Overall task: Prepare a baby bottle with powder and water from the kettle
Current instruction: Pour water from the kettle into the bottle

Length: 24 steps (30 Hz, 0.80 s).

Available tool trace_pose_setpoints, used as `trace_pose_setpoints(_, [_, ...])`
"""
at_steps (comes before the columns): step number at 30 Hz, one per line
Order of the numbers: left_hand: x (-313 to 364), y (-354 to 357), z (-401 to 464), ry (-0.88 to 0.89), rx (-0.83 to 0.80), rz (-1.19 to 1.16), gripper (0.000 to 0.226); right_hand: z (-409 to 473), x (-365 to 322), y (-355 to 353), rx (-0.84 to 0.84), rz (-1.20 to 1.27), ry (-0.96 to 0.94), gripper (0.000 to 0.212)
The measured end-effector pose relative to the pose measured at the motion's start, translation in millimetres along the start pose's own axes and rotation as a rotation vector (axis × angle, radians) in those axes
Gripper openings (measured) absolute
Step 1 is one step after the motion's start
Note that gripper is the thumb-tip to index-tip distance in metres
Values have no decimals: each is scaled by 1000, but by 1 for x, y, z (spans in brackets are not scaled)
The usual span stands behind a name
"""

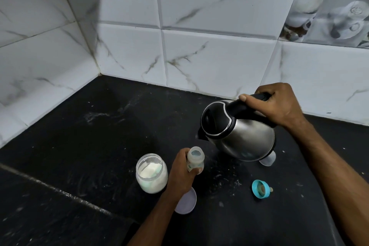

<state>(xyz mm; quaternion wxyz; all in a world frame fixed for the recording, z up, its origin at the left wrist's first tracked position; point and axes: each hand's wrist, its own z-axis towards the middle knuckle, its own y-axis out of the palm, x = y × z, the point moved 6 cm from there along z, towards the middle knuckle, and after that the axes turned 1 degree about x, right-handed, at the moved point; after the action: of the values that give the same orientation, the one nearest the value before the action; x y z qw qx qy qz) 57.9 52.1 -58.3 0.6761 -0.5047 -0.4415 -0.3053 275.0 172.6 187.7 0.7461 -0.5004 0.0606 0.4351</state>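
Right forearm and right hand (277, 106): nearest the lens, entering from the lower right; fingers wrapped round the black handle, thumb laid along its top.
Countertop (79, 146): dark stone slab in a tiled corner, dusted with white specks.
Kettle (239, 132): steel body with a black lid, held off the counter and tilted, spout down and to the left, just above and right of the bottle mouth. No stream of water can be made out. Probably the heaviest item here, rigid, with polished walls that may be hot; the handle is the sensible place to hold it.
Left hand (180, 171): fingers and thumb curled round the lower body of the bottle, steadying it.
Powder jar (151, 172): open glass jar just left of the left hand, part filled with white powder in which a pale scoop lies. Brittle and smooth.
Jar lid (186, 202): pale disc on the counter, partly under the left wrist.
Baby bottle (196, 160): translucent, open-mouthed, upright on the counter. Light and likely easy to tip, so a grip low on the body suits pouring.
Teat ring (260, 188): turquoise collar with teat, on its side, well right of the bottle.
Clear cap (268, 160): partly hidden behind the kettle base.
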Motion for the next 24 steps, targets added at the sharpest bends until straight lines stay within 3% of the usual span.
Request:
trace_pose_setpoints(6, [1, 0, -1, -3, 2, -8, 53, 8, 19, 0, 119, 207, 138, 75])
trace_pose_setpoints(15, [-3, 0, -1, -18, 1, 8, 54, 10, 51, 63, 239, 534, 431, 87])
trace_pose_setpoints(24, [-5, 3, -2, -19, -10, 40, 57, 31, 50, 120, 227, 673, 445, 88])
